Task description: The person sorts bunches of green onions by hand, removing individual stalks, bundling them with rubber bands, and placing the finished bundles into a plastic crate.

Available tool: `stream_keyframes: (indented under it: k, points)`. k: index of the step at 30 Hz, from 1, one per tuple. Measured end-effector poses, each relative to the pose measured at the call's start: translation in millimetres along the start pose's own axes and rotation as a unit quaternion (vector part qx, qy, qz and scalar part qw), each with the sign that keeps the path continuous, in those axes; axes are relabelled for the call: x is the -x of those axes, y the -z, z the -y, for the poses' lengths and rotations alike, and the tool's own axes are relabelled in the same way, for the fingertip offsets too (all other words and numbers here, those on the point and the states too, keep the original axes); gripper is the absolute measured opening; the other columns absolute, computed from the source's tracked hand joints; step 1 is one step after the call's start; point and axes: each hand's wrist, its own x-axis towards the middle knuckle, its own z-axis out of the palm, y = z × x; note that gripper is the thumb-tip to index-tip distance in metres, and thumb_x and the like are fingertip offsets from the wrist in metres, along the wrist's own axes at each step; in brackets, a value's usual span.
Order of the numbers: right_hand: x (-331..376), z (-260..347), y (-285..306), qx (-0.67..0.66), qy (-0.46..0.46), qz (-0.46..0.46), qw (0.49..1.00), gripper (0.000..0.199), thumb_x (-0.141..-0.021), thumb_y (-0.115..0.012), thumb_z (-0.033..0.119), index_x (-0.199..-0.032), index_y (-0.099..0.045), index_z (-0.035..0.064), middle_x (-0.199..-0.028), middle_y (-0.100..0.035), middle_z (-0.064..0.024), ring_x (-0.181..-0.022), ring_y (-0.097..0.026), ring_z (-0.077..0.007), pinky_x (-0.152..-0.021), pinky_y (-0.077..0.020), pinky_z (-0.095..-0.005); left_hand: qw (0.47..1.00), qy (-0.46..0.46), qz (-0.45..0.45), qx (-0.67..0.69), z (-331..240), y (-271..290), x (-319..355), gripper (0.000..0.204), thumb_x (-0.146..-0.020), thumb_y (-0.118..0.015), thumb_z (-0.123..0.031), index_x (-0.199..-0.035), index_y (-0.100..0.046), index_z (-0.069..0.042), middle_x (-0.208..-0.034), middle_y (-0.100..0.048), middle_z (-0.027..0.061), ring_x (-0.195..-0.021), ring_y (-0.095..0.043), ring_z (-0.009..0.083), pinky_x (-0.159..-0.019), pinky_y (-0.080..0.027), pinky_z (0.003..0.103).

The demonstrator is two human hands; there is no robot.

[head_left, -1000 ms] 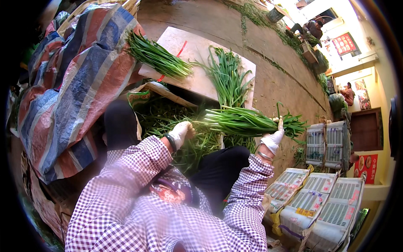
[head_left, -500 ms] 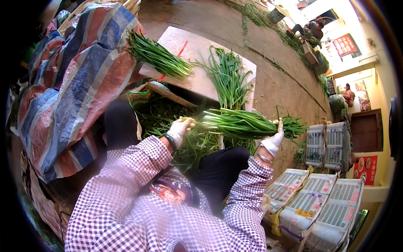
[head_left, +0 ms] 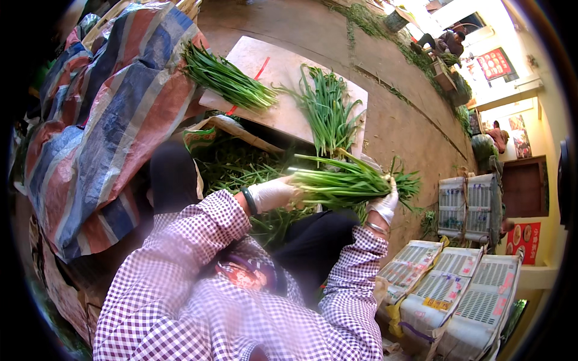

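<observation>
A bunch of garlic chives (head_left: 343,185) is held out level before me, pale stem ends to the left and leaf tips to the right. My right hand (head_left: 385,201), in a thin white glove, is closed around its leafy end. At the stem ends is my left hand (head_left: 272,195), gloved too; its fingers are blurred and partly lost among the stems, so their grip does not show. Beyond, on a pale board (head_left: 283,63), lie a left bunch of chives (head_left: 229,78) and a right bunch of chives (head_left: 328,111), with red ties near the left one.
Loose green leaves (head_left: 241,165) fill an open sack below my hands, between my knees. Striped plastic sheeting (head_left: 120,120) is heaped at the left. White slatted crates (head_left: 442,271) stand at the right. A seated person (head_left: 448,43) is far off at the upper right.
My left hand has moved right, up to the stem ends. The stems in the held bunch have spread apart, and my right hand has shifted slightly left.
</observation>
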Motion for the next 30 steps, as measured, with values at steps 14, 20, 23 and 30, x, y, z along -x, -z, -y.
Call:
stream_keyframes:
  k: [14,20,23,30]
  points:
    - [-14.1,8.4,32.4,-0.094,-0.051,0.007,0.994,0.018,-0.094,-0.059,0.022,-0.091,-0.068,0.0067,-0.086,-0.069,-0.0060,-0.078,-0.064,-0.0200,-0.079,-0.0541,-0.0364,0.995,0.003,-0.022,-0.102,-4.4,3.0,18.0,0.031,-0.091,-0.066,-0.026,-0.115,-0.059,-0.007,-0.083,-0.059,-0.0023,-0.069,-0.058,0.0076,-0.061,-0.051,0.021]
    - [-22.1,31.0,57.2,-0.094,-0.013,0.058,0.994,0.015,-0.092,-0.060,0.020,-0.088,-0.068,0.0071,-0.085,-0.069,-0.0069,-0.078,-0.064,-0.0212,-0.079,-0.0538,-0.0367,0.996,-0.009,-0.045,-0.073,-7.3,25.7,29.2,0.020,-0.092,-0.065,-0.025,-0.100,-0.063,-0.006,-0.078,-0.057,-0.0052,-0.061,-0.052,0.0031,-0.055,-0.045,0.017]
    - [-12.5,31.5,44.2,-0.067,0.015,0.015,0.998,0.018,-0.094,-0.057,0.022,-0.093,-0.069,0.0084,-0.089,-0.070,-0.0047,-0.081,-0.066,-0.0204,-0.081,-0.0547,-0.0364,0.977,0.030,-0.125,-0.170,-2.3,45.3,37.9,0.021,-0.093,-0.064,-0.025,-0.103,-0.065,-0.007,-0.082,-0.060,-0.0051,-0.059,-0.049,0.0017,-0.054,-0.042,0.015]
    - [4.0,19.1,11.7,-0.064,0.048,0.061,0.995,0.020,-0.095,-0.057,0.024,-0.092,-0.067,0.0073,-0.085,-0.068,-0.0048,-0.075,-0.062,-0.0168,-0.074,-0.0534,-0.0329,0.993,0.026,-0.112,0.002,15.7,11.4,12.0,0.056,-0.089,-0.068,-0.033,-0.137,-0.048,-0.010,-0.097,-0.059,-0.0063,-0.085,-0.053,0.0046,-0.071,-0.046,0.022]
